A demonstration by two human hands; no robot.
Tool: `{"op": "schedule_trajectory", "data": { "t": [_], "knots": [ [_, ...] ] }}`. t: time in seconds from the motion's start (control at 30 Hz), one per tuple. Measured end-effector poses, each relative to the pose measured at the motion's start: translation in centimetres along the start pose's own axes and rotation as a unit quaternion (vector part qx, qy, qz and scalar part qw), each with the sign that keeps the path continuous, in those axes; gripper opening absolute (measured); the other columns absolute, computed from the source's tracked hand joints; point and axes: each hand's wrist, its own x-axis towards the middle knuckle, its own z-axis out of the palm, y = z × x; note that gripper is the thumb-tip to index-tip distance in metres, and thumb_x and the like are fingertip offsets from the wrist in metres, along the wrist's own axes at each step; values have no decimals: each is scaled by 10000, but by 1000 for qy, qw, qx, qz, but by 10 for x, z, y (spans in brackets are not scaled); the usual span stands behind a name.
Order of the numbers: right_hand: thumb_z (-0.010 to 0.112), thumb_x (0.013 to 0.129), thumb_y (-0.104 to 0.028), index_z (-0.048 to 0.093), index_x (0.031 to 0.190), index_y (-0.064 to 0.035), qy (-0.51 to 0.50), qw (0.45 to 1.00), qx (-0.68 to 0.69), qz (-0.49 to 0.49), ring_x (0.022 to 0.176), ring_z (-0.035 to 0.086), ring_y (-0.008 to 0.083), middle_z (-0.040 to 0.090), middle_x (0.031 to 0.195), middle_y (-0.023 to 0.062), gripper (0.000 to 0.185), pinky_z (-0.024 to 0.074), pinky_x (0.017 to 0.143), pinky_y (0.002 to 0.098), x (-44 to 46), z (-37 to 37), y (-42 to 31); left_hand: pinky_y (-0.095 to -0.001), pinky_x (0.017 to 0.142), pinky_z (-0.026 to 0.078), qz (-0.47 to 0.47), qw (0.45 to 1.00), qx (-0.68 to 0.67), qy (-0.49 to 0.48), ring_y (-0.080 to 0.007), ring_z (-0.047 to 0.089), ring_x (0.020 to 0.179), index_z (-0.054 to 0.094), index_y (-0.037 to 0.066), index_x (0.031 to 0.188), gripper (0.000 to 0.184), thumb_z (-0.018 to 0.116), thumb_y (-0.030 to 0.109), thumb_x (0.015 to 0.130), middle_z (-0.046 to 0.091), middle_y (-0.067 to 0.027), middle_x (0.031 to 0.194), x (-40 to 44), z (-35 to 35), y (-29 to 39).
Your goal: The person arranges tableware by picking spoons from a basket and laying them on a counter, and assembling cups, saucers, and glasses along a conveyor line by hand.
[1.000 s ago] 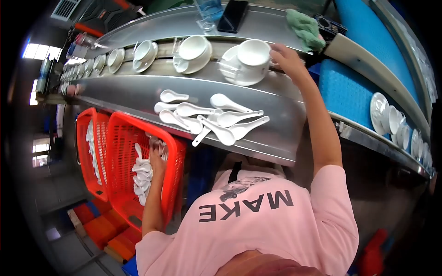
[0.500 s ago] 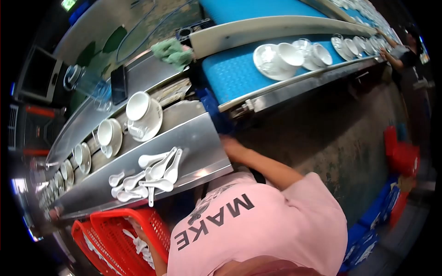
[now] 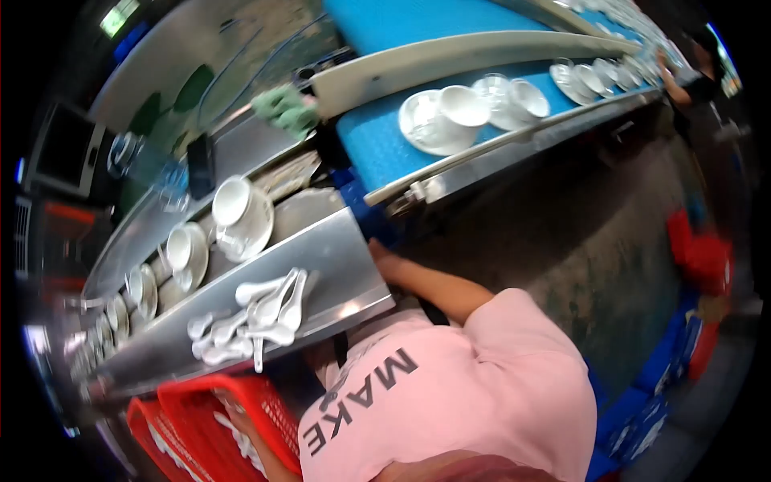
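Observation:
My left hand (image 3: pixel 237 414) is inside a red basket (image 3: pixel 273 406), beside white spoons (image 3: pixel 241 443); its fingers are blurred, and I cannot make out what they hold. At the end of the steel ledge (image 3: pixel 345 241), my right hand (image 3: pixel 384 261) is at or against the edge, its fingers smeared and partly hidden. Several white spoons (image 3: pixel 269 309) lie in a loose pile on the ledge. Behind them, a white cup on a saucer (image 3: pixel 255 229) stands on the narrow line, with a clear glass item beside it. More cups on saucers (image 3: pixel 186 249) run off to the left.
A blue belt (image 3: pixel 373 149) on the right carries saucers with cups (image 3: pixel 464 106) and glassware. A green cloth (image 3: pixel 287 111), a dark phone (image 3: pixel 201 165) and a clear bottle (image 3: pixel 173 181) are at the back. Another person (image 3: pixel 695 88) stands far right, beside the belt.
The view has swung right, showing more of the blue belt. My right hand has left the nearest cup and dropped to the ledge's end. My left hand remains in the basket.

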Motion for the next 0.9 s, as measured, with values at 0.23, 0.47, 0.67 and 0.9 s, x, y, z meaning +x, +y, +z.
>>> {"op": "schedule_trajectory", "data": {
  "t": [0.23,0.47,0.67,0.9],
  "knots": [
    [563,785,-110,582,1032,-21,-64,986,153,-6,828,606,199,634,914,119,263,473,736,301,-46,-197,-73,-379,617,451,-84,993,12,88,-265,578,667,562,-93,863,292,620,156,721,610,-189,760,-1,-71,-20],
    [526,860,-212,560,1096,6,444,870,-183,113,843,597,232,627,914,151,323,454,765,300,-45,-305,6,-313,603,438,-12,992,8,128,-156,546,676,590,-43,878,185,608,117,786,592,-64,766,35,-142,47],
    [565,792,-336,554,1087,15,291,855,-326,279,881,597,328,618,931,206,459,443,793,380,-2,-318,22,-349,817,427,273,960,46,49,-311,552,933,537,43,1094,415,600,-2,686,583,-139,1016,144,-147,124],
    [649,696,-295,428,1210,44,152,907,-40,391,871,567,245,562,1010,166,654,466,739,324,3,-308,34,-363,801,407,380,898,176,-137,-302,517,915,540,134,1067,470,656,24,624,564,-91,932,218,-84,90]
  ]
}}
